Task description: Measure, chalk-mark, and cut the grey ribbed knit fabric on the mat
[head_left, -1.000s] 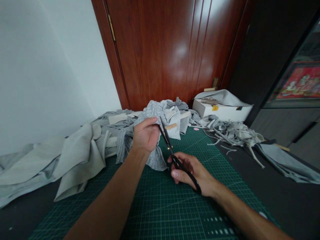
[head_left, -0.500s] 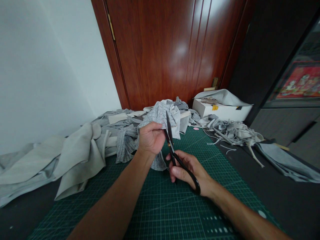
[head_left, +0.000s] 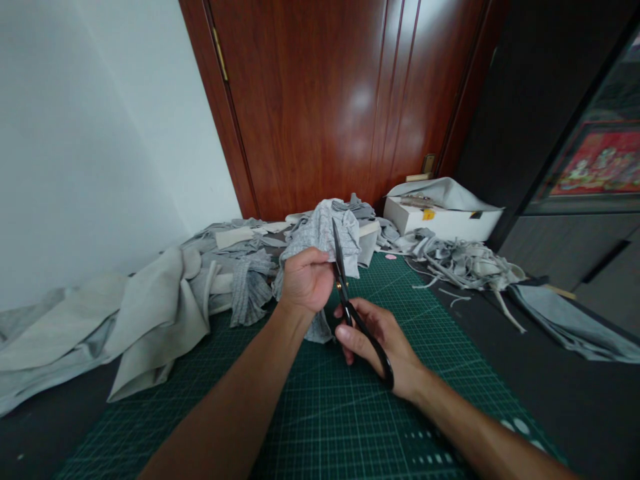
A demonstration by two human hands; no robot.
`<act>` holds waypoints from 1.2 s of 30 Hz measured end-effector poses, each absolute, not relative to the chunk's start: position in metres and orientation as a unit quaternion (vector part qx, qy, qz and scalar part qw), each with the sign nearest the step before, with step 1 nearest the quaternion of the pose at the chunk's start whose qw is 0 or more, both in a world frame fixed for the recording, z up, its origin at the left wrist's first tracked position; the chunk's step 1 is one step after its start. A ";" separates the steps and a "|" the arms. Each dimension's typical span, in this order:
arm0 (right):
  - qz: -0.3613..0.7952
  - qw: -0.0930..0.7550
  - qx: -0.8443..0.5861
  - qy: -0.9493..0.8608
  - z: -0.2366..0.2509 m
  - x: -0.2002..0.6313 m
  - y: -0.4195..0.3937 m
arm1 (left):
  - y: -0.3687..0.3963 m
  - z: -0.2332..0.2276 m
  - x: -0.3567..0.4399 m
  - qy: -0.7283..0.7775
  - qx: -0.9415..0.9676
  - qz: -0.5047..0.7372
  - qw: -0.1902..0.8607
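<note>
Leftmost, folded lengths of pale fabric [head_left: 150, 300] lie across the edge of a green cutting mat [head_left: 320, 420]. To their right, the left hand [head_left: 307, 283] pinches the near edge of a patterned grey cloth [head_left: 317, 230] between thumb and fingers; the cloth spreads away to the far side, and part hangs below the wrist. Just right of those fingertips stand the black scissors [head_left: 342, 283], their long axis running from near right to far left, blade tips pointing away over the cloth. The blades sit close to the left hand, the handles nearer the right; one blade shows in front of the cloth, but whether the other is beneath it is hard to tell. The right hand [head_left: 375, 343] is closed around the handles. Farther right, a tangle of strips [head_left: 467, 263] lies on the dark tabletop [head_left: 493, 340].
</note>
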State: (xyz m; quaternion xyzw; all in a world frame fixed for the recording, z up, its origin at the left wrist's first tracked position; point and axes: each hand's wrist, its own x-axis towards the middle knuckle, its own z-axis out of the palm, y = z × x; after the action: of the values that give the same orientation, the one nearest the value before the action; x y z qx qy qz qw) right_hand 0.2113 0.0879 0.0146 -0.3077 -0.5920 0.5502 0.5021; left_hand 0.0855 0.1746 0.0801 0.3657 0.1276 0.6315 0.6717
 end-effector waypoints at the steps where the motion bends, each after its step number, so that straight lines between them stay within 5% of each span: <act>1: 0.547 0.502 -0.314 -0.592 0.014 0.211 0.087 | 0.175 0.080 0.086 0.127 0.366 0.631 0.672; 36: 0.521 0.487 -0.348 -0.608 0.010 0.209 0.084 | 0.175 0.083 0.084 0.125 0.356 0.645 0.665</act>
State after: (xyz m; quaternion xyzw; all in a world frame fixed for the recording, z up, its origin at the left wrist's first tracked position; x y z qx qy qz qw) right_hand 0.2089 0.0838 0.0103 -0.3478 -0.6083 0.5213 0.4871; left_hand 0.0837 0.1749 0.0832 0.3556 0.1254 0.6445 0.6651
